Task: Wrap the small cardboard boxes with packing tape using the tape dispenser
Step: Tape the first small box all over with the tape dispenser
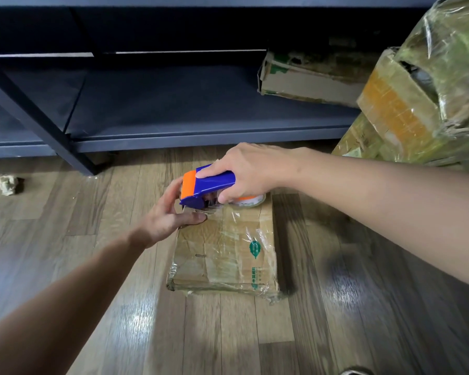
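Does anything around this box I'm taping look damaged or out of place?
Yes. The cardboard box on the shelf has a torn, peeling face, and a crumpled wad lies loose on the floor. The box being taped is creased, its tape wrinkled.

There is 1 view, a wide-angle camera worn on the person's head, facing forward and steeply down at the wooden floor [92,280]. It sits close to the work. Both bare forearms run in from the frame's edges, 1 from the lower left corner and 1 from the right side. They meet just above centre, where the left hand [168,215] grips the far corner of the cardboard box [222,255] and the right hand [247,171] holds the tape dispenser [211,184]. The upper half takes in a dark shelf unit [201,109] just behind the box. Wrapped cartons [431,77] fill the top right corner, blurred and stretched there.
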`<state>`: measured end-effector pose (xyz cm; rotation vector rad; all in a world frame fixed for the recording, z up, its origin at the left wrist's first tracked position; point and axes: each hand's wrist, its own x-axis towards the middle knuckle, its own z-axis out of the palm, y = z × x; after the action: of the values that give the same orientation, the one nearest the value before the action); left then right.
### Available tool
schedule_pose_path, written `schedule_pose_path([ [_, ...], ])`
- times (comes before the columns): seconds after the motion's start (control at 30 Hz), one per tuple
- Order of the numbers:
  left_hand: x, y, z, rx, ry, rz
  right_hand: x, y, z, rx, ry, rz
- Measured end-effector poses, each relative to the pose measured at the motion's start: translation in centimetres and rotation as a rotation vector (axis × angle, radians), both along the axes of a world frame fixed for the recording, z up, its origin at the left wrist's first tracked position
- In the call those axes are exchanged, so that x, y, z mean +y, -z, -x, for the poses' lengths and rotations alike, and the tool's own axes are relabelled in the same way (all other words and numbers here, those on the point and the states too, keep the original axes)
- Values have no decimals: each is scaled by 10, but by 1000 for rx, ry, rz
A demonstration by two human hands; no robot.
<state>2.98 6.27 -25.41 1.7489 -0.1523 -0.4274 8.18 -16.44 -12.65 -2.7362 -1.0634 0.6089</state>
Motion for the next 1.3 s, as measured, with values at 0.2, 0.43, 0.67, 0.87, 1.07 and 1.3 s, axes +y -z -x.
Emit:
schedule_pose_path([
  [0.2, 20, 0, 6, 77, -75, -4, -47, -15, -4, -61, 28, 53],
  [0.43, 21, -2, 13, 135, -117, -5, -77, -13, -12, 7, 235, -192],
  [0.67, 6, -8, 13, 89, -118, -71, -70, -13, -14, 206, 305, -328],
  [0.87, -8, -35, 13, -223, -559, -195, -52, -15, -16, 383, 315, -470],
  [1.07, -17, -73, 10, 438, -556, 276, -23, -20, -13, 364, 282, -500],
  [1.3, 17, -85, 10, 755, -397, 553, 0, -27, -10, 293, 218, -489],
])
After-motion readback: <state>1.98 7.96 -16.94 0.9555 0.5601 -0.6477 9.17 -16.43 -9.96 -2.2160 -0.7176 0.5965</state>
